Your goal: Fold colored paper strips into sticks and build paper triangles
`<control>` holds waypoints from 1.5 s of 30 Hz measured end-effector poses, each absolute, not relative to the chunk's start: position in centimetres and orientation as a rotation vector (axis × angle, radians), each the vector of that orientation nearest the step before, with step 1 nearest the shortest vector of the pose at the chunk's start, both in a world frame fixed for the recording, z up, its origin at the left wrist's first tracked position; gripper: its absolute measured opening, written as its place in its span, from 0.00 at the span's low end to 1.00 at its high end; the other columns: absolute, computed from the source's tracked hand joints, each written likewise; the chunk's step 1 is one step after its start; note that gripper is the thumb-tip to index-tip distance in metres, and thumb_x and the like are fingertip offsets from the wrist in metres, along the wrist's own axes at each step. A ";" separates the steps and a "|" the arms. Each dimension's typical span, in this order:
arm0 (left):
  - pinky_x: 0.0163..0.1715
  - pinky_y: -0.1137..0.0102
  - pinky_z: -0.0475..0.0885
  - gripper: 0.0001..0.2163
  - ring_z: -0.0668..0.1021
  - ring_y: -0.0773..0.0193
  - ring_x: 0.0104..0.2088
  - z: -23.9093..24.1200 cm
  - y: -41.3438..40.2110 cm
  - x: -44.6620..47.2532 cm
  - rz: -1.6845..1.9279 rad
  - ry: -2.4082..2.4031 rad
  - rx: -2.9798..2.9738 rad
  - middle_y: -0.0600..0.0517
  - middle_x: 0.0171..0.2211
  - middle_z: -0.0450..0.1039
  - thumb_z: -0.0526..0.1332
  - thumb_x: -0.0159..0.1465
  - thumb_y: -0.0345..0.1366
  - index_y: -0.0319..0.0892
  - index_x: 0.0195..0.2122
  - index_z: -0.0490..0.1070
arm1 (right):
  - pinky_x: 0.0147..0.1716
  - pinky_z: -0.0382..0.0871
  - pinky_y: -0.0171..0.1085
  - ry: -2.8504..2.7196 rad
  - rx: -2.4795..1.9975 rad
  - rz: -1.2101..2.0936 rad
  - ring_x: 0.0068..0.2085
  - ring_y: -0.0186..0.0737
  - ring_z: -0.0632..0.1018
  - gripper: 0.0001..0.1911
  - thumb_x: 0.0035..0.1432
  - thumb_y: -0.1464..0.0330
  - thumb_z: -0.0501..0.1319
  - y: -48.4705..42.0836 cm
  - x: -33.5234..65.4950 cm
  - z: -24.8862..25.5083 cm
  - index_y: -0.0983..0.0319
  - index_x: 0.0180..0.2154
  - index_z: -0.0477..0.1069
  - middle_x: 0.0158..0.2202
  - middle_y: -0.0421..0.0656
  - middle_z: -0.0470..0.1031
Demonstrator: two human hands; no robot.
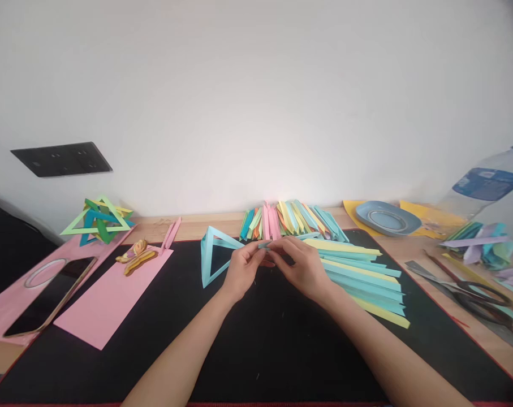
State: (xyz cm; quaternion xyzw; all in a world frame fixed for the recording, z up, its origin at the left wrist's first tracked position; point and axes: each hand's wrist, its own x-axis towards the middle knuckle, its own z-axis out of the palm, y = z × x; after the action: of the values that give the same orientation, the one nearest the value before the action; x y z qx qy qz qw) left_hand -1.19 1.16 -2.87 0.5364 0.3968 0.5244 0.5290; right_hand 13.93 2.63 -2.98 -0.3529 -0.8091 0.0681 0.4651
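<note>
Over the middle of the black mat, my left hand and my right hand meet with thumbs and fingers pinched on a folded light-blue paper strip. Most of that strip is hidden by the fingers. Just left of my left hand stands a light-blue paper triangle made of folded strips; whether it joins the held strip I cannot tell. Beside my right hand lie several folded blue and yellow paper strips, fanned out on the mat.
Bundled coloured strips lie along the wall. Left are a woven paper star, a phone, a pink sheet and a butterfly ornament. Right are a blue dish, scissors, paper pieces and a tilted-looking bottle.
</note>
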 end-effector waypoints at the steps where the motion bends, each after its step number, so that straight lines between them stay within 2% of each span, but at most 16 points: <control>1: 0.37 0.64 0.76 0.15 0.79 0.58 0.36 -2.8 1.1 -1.2 1.255 0.946 1.284 0.48 0.37 0.78 0.62 0.59 0.39 0.39 0.45 0.75 | 0.31 0.69 0.35 -1.988 -0.865 0.144 0.32 0.38 0.75 0.06 0.60 0.70 0.55 2.6 13.9 -3.0 0.61 0.36 0.71 0.30 0.44 0.75; 7: 0.38 0.64 0.76 0.13 0.79 0.58 0.36 -2.8 1.0 -1.0 1.280 0.913 1.253 0.47 0.38 0.77 0.63 0.58 0.39 0.38 0.42 0.77 | 0.31 0.71 0.35 -1.935 -0.869 0.193 0.31 0.37 0.76 0.08 0.61 0.70 0.54 2.5 13.8 -3.0 0.60 0.38 0.71 0.31 0.44 0.76; 12: 0.36 0.66 0.76 0.12 0.79 0.60 0.33 -2.9 1.1 -1.0 1.281 0.950 1.253 0.48 0.35 0.78 0.64 0.57 0.39 0.39 0.39 0.78 | 0.30 0.73 0.35 -1.801 -0.923 0.360 0.29 0.37 0.77 0.06 0.58 0.67 0.58 2.6 13.7 -3.0 0.61 0.37 0.71 0.30 0.43 0.77; 18: 0.35 0.66 0.76 0.13 0.78 0.62 0.31 -3.1 1.3 -1.1 1.280 0.970 1.301 0.49 0.34 0.78 0.63 0.59 0.40 0.40 0.42 0.77 | 0.31 0.75 0.36 -1.689 -0.932 0.574 0.29 0.37 0.78 0.09 0.55 0.66 0.61 2.6 13.6 -2.7 0.62 0.38 0.71 0.28 0.43 0.77; 24: 0.35 0.67 0.76 0.13 0.78 0.63 0.32 -3.1 1.2 -1.0 1.280 0.956 1.287 0.49 0.34 0.78 0.63 0.58 0.39 0.39 0.42 0.77 | 0.31 0.75 0.36 -1.653 -0.931 0.629 0.29 0.38 0.78 0.08 0.55 0.65 0.61 2.6 13.4 -2.8 0.62 0.36 0.72 0.29 0.43 0.77; 28: 0.35 0.68 0.75 0.12 0.78 0.62 0.32 -2.9 1.2 -1.0 1.296 0.955 1.287 0.50 0.33 0.77 0.63 0.58 0.39 0.39 0.40 0.78 | 0.29 0.73 0.35 -1.672 -0.883 0.563 0.29 0.36 0.76 0.06 0.56 0.66 0.61 2.6 13.4 -2.9 0.61 0.35 0.73 0.31 0.44 0.74; 32: 0.35 0.69 0.74 0.11 0.78 0.64 0.29 -2.5 1.2 -1.3 1.286 1.013 1.305 0.51 0.32 0.76 0.62 0.58 0.38 0.39 0.40 0.77 | 0.23 0.67 0.34 -1.739 -0.977 0.289 0.26 0.33 0.72 0.08 0.57 0.66 0.59 2.7 13.6 -2.9 0.59 0.37 0.75 0.36 0.44 0.71; 35: 0.35 0.68 0.73 0.12 0.79 0.64 0.28 -2.4 1.2 -1.5 1.289 1.023 1.310 0.50 0.33 0.76 0.62 0.59 0.39 0.39 0.41 0.76 | 0.28 0.67 0.36 -1.769 -1.059 0.072 0.32 0.39 0.74 0.06 0.58 0.66 0.60 2.9 13.8 -3.0 0.57 0.35 0.76 0.35 0.44 0.73; 37: 0.36 0.67 0.73 0.12 0.79 0.63 0.28 -2.3 1.2 -1.5 1.293 1.013 1.298 0.50 0.34 0.76 0.62 0.59 0.39 0.39 0.41 0.76 | 0.33 0.67 0.38 -1.783 -1.036 0.057 0.37 0.42 0.74 0.06 0.58 0.66 0.59 2.9 13.9 -2.9 0.58 0.32 0.75 0.33 0.44 0.74; 42: 0.37 0.66 0.72 0.10 0.77 0.63 0.29 -2.4 1.3 -1.6 1.318 0.961 1.242 0.51 0.31 0.75 0.63 0.58 0.38 0.38 0.37 0.76 | 0.31 0.67 0.36 -1.758 -1.022 0.372 0.30 0.38 0.74 0.07 0.58 0.67 0.57 2.8 13.8 -2.7 0.60 0.30 0.71 0.29 0.43 0.74; 45: 0.38 0.66 0.72 0.08 0.76 0.64 0.30 -2.4 1.3 -1.7 1.332 0.934 1.214 0.51 0.30 0.74 0.64 0.57 0.38 0.38 0.34 0.77 | 0.32 0.69 0.36 -1.714 -1.030 0.600 0.31 0.38 0.75 0.07 0.57 0.66 0.57 2.8 13.7 -2.4 0.61 0.31 0.71 0.29 0.42 0.75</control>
State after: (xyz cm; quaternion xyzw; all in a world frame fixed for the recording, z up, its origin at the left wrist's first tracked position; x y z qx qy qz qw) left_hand -1.69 1.35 -2.37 0.5079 0.3911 0.5573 0.5278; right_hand 13.74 2.76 -2.37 -0.4264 -0.7096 0.2482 0.5029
